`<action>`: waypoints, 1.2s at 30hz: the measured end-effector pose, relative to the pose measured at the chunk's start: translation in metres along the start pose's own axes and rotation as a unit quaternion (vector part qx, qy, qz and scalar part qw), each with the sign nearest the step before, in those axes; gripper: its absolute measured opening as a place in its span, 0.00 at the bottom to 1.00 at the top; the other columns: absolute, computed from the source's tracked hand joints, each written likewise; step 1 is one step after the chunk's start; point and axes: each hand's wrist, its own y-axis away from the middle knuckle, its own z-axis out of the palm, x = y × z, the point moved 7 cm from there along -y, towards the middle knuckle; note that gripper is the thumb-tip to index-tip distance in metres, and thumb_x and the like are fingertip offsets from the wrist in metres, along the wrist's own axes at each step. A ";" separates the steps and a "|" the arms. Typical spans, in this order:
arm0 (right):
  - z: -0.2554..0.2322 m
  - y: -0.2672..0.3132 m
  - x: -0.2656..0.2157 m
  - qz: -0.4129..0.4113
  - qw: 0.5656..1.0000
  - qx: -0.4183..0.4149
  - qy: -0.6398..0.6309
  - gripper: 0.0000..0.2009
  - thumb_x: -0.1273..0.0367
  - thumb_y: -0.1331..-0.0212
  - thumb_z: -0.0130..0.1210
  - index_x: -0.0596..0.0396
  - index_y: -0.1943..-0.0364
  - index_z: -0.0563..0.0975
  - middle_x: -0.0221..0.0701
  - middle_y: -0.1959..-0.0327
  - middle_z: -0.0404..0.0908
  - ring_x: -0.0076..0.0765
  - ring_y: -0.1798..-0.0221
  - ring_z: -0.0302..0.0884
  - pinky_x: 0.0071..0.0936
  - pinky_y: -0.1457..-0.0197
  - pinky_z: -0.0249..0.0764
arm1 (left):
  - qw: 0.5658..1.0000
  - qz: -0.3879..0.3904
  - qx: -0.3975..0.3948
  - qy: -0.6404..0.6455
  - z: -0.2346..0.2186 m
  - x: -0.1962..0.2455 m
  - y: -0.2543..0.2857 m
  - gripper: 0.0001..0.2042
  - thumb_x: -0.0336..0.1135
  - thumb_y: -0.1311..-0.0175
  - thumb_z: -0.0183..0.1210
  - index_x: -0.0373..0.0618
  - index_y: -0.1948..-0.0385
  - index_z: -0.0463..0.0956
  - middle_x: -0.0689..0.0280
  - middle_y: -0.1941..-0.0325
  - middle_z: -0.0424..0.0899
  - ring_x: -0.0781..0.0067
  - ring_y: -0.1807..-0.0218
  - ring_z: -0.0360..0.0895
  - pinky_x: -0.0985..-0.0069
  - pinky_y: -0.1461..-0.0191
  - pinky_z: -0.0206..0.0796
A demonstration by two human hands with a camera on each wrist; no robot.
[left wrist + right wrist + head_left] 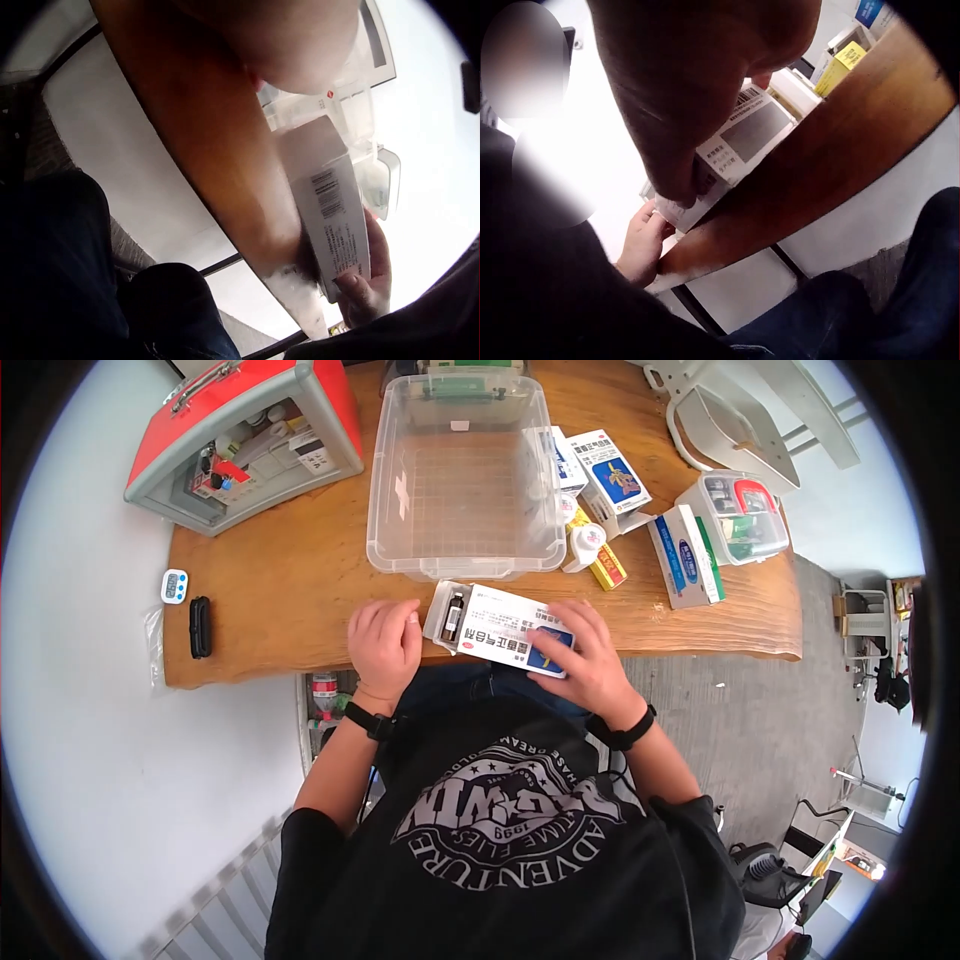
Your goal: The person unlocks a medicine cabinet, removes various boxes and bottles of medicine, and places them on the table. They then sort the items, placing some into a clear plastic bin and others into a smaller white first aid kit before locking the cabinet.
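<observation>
A white medicine box (510,628) with Chinese lettering and a blue picture lies at the table's front edge. From its open left end, a small dark bottle (454,617) with a white label shows in a pale tray. My right hand (585,660) grips the box's right end, thumb on the near side; the left wrist view shows this thumb and fingers round the box (330,206). My left hand (385,645) is just left of the open end, fingers loosely curled, with nothing visible in it. In the right wrist view my left hand (641,244) appears beyond the box (742,142).
A clear plastic bin (465,480) stands behind the box. To its right are another medicine box (610,475), a white bottle (584,546), a blue-white box (686,558) and a red-handled case (740,520). A red first-aid cabinet (245,445), timer (174,587) and black case (201,627) sit left.
</observation>
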 end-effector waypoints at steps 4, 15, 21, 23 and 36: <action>0.004 0.038 0.020 0.124 0.987 0.093 -0.032 0.48 0.63 0.61 0.83 0.51 0.29 0.74 0.47 0.29 0.71 0.63 0.29 0.70 0.56 0.23 0.68 | 1.000 0.019 -0.023 0.006 0.001 0.006 -0.003 0.05 0.28 0.36 0.64 0.45 0.61 0.85 0.62 0.61 0.88 0.55 0.53 0.83 0.59 0.46 0.71; 0.014 0.033 0.030 0.189 0.974 0.101 -0.076 0.43 0.68 0.49 0.77 0.60 0.27 0.69 0.41 0.44 0.84 0.51 0.41 0.80 0.58 0.22 0.66 | 0.976 -0.069 -0.116 0.171 0.008 0.022 0.003 0.07 0.31 0.32 0.65 0.38 0.59 0.87 0.54 0.43 0.82 0.50 0.44 0.79 0.60 0.39 0.72; 0.019 0.016 0.030 0.171 0.979 0.067 -0.090 0.42 0.67 0.51 0.78 0.58 0.28 0.71 0.41 0.46 0.84 0.51 0.41 0.80 0.57 0.22 0.66 | 0.965 -0.159 -0.122 0.171 -0.006 0.005 0.004 0.13 0.33 0.29 0.66 0.37 0.48 0.84 0.54 0.36 0.78 0.59 0.43 0.80 0.68 0.45 0.78; 0.019 0.013 0.031 0.175 0.978 0.055 -0.102 0.43 0.65 0.52 0.78 0.58 0.28 0.71 0.41 0.46 0.84 0.51 0.41 0.80 0.57 0.22 0.66 | 0.927 -0.276 -0.130 0.218 -0.010 -0.010 0.010 0.16 0.31 0.29 0.66 0.36 0.43 0.81 0.54 0.37 0.78 0.64 0.46 0.81 0.71 0.48 0.79; 0.021 0.015 0.033 0.192 0.976 0.046 -0.094 0.51 0.61 0.57 0.82 0.59 0.25 0.67 0.40 0.44 0.85 0.54 0.38 0.78 0.57 0.23 0.67 | 0.822 -0.289 -0.384 0.305 0.005 -0.017 -0.010 0.46 0.29 0.44 0.75 0.36 0.23 0.57 0.65 0.53 0.77 0.77 0.62 0.76 0.79 0.59 0.73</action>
